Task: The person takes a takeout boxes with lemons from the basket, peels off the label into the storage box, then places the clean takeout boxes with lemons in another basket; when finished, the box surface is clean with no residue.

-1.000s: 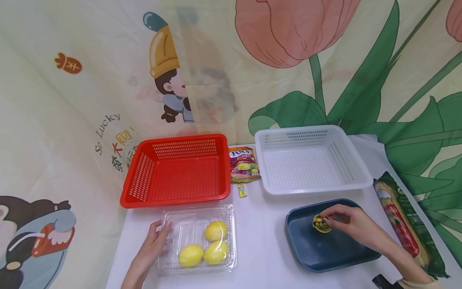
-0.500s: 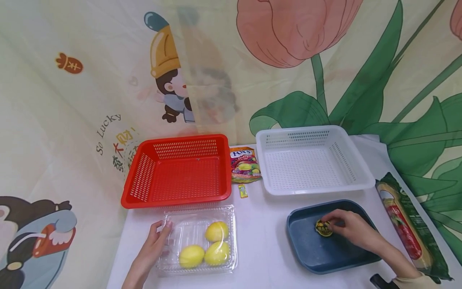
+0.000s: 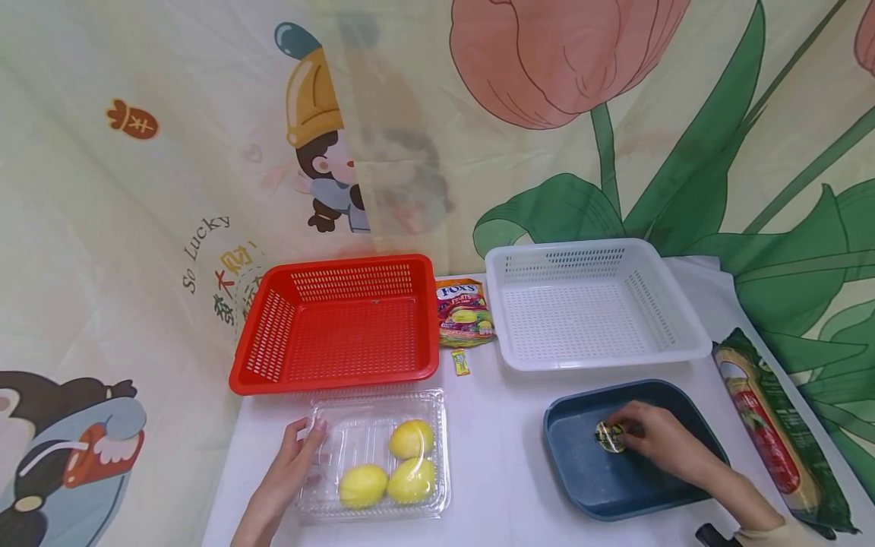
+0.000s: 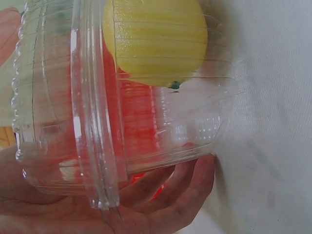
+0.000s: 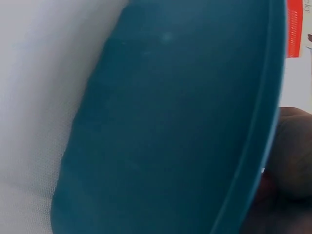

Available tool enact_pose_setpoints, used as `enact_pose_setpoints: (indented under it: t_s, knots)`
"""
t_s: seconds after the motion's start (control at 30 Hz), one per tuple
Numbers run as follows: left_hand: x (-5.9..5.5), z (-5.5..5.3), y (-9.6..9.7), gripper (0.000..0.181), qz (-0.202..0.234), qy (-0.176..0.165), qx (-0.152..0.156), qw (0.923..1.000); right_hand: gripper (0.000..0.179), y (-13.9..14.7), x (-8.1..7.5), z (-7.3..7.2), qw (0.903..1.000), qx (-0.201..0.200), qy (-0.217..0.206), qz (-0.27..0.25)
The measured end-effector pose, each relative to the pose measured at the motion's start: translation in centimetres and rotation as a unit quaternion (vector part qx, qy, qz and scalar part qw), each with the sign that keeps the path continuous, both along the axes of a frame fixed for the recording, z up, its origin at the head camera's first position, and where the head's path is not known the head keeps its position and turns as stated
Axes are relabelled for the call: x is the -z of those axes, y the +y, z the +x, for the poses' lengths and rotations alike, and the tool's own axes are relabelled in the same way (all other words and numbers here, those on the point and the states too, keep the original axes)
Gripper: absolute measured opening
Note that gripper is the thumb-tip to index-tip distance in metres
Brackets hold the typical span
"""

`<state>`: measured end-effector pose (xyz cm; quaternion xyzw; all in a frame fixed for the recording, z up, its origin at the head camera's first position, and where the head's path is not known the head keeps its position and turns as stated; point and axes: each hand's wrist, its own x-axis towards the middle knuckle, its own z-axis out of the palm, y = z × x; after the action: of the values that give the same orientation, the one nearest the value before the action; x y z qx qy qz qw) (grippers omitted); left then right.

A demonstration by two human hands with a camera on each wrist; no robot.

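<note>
Three yellow fruits (image 3: 362,486) sit inside a clear plastic box (image 3: 443,448) on the white-covered worktop (image 3: 492,448), its lid down over them. Over on the person's left, the left hand (image 3: 285,469) grips the near-left part of that box, its fingers curled along the side wall. The right hand (image 3: 658,441) is above the dark blue tray (image 3: 595,495), pinching a round black-and-gold sticker (image 3: 608,437) between thumb and fingers; whether the sticker touches the tray's floor, I can't tell from where I stand. Just behind the box is a red basket (image 3: 358,342), and a white basket (image 3: 577,319) is behind the tray. Between the two baskets leans a Fox's candy bag (image 3: 465,315), with a small yellow packet (image 3: 460,362) lying just in front of it. A long green-ended package (image 3: 779,437) lies to the right of the tray, set at a slant. A printed curtain (image 3: 567,163) with tulips hangs behind everything.
</note>
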<state>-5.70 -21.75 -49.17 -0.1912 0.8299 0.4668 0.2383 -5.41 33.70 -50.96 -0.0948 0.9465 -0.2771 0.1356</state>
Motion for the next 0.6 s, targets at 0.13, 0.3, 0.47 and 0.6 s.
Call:
enact_pose_setpoints:
  t_s: [0.13, 0.3, 0.47, 0.6]
  knots:
    - [0.03, 0.05, 0.05, 0.097, -0.002, -0.007, -0.002, 1.0, 0.022, -0.23, 0.25, 0.06, 0.9999, -0.004, 0.009, 0.013]
    - [-0.07, 0.01, 0.12, 0.097, -0.003, -0.012, -0.007, 0.9999, 0.023, -0.56, 0.33, 0.07, 0.9991, -0.011, 0.024, 0.033]
    - [-0.17, -0.01, 0.17, 0.1, -0.001, -0.018, -0.008, 0.9998, 0.026, -0.82, 0.54, 0.04, 0.9977, -0.017, 0.039, 0.053]
    - [-0.26, 0.0, 0.2, 0.096, 0.001, -0.018, -0.01, 0.9998, 0.03, -1.01, 0.74, 0.15, 0.9955, -0.016, 0.059, 0.072]
